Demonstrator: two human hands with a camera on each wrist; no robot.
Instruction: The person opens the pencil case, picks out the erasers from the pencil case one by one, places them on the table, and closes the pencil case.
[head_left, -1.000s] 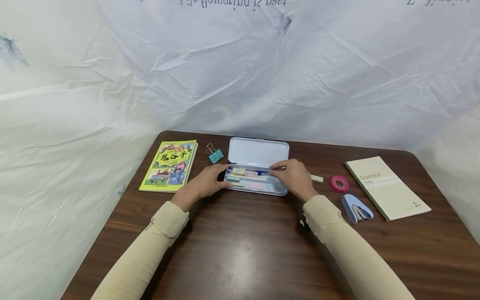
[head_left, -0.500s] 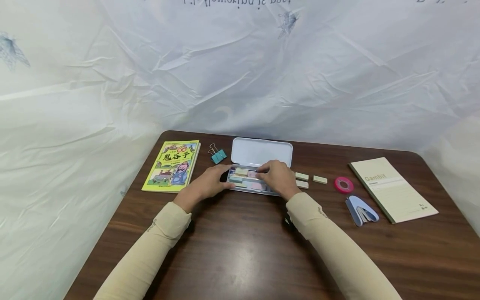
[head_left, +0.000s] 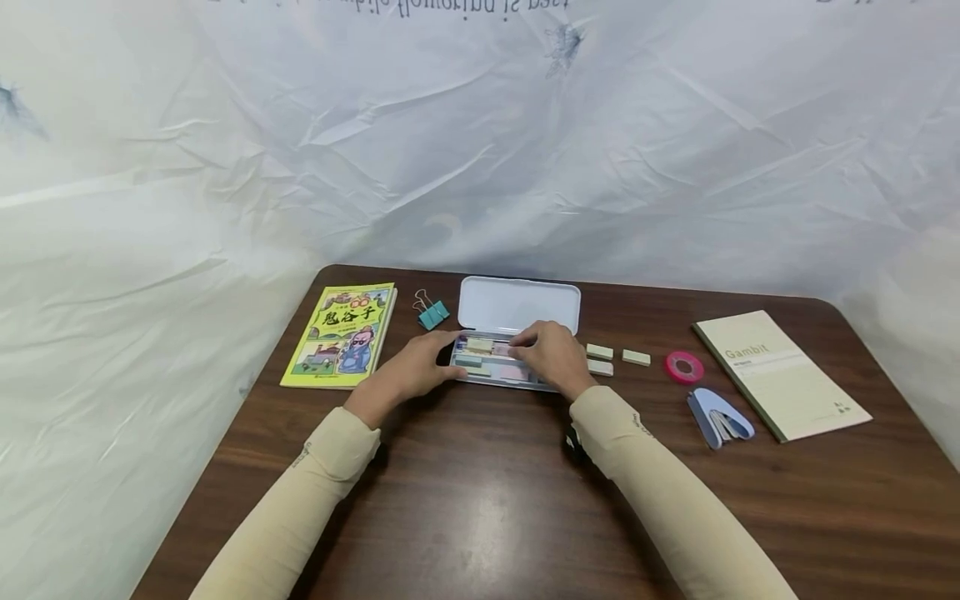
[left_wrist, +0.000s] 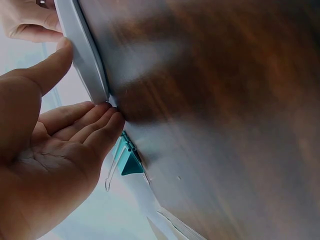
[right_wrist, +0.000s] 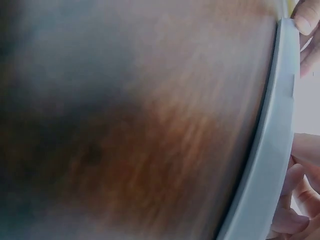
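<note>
A flat pencil case (head_left: 495, 383) lies open, its white lid (head_left: 519, 305) tipped back. My left hand (head_left: 408, 368) holds its left end, thumb at the front edge and fingers at the end and back; the left wrist view shows this grip up close. My right hand (head_left: 553, 357) reaches over the right half with bent fingers, pinching the right end of a pink block (head_left: 500, 349) inside; the fingertips partly hide it. Beside it lies a cream block (head_left: 479, 344). In front are a greenish block (head_left: 470, 361) and another pink block (head_left: 514, 373).
Several cream blocks (head_left: 636, 357) lie right of the case, near a pink tape roll (head_left: 684, 367), a blue stapler (head_left: 720, 418) and a notebook (head_left: 780, 375). To the left are a teal binder clip (head_left: 433, 315) and a yellow book (head_left: 339, 335). A white sheet hangs behind.
My right hand has moved left within the case to the pink block, uncovering cream blocks on the table. The left hand has stayed at the left end.
</note>
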